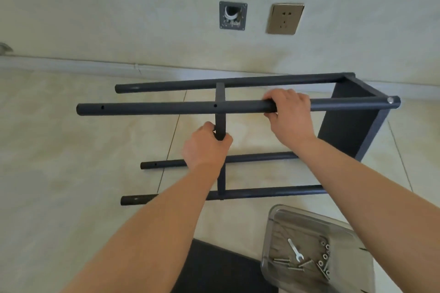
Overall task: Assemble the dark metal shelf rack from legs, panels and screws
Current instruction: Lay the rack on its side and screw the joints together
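Dark panel [220,112] edge-on, hand-hidden.

Soft even daylight; faint shadows; wide-angle edge bending.

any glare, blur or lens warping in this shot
Head view: wide-angle bending curves the white baseboard; soft daylight, faint shadows; slight blur overall; small glint on the silver screw head and the brass wall socket.

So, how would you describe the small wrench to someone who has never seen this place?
Look at the clear plastic tray on the floor at lower right. Among its screws and nuts lies the wrench: the only flat, pale silver piece with a forked end.
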